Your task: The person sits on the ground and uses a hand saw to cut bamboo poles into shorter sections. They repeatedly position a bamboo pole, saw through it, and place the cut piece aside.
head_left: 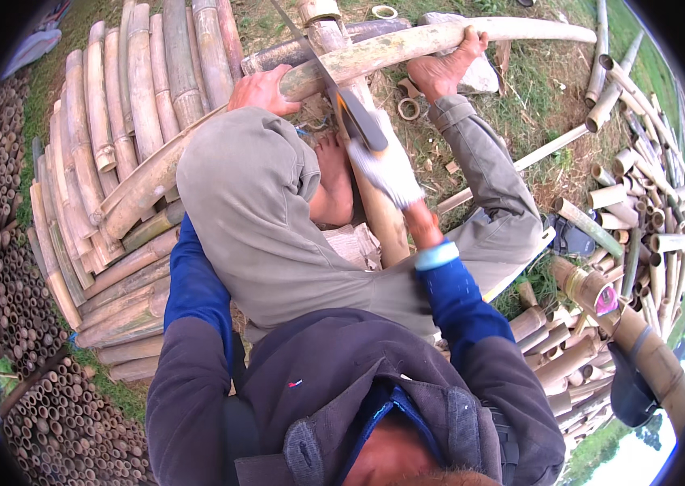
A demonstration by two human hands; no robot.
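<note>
A long pale bamboo pole (pixel 407 47) lies crosswise in front of me over an upright-running bamboo pole (pixel 387 219). My left hand (pixel 261 91) is closed on the crosswise pole, left of the saw. My right hand (pixel 389 162), in a white glove and slightly blurred, is wrapped round the dark handle of a handsaw (pixel 330 85) with an orange mark. Its blade crosses the pole a little to the right of my left hand. My bare right foot (pixel 444 69) presses on the pole; my left foot (pixel 333 180) rests beside the lower pole.
Long bamboo pieces (pixel 144 77) lie stacked at the left, beyond piles of bamboo seen end-on (pixel 43 421). Cut bamboo (pixel 634 194) is heaped at the right. A thick bamboo post (pixel 642 340) stands nearby. Small bamboo rings (pixel 409 108) and a stone (pixel 480 74) lie on the grass.
</note>
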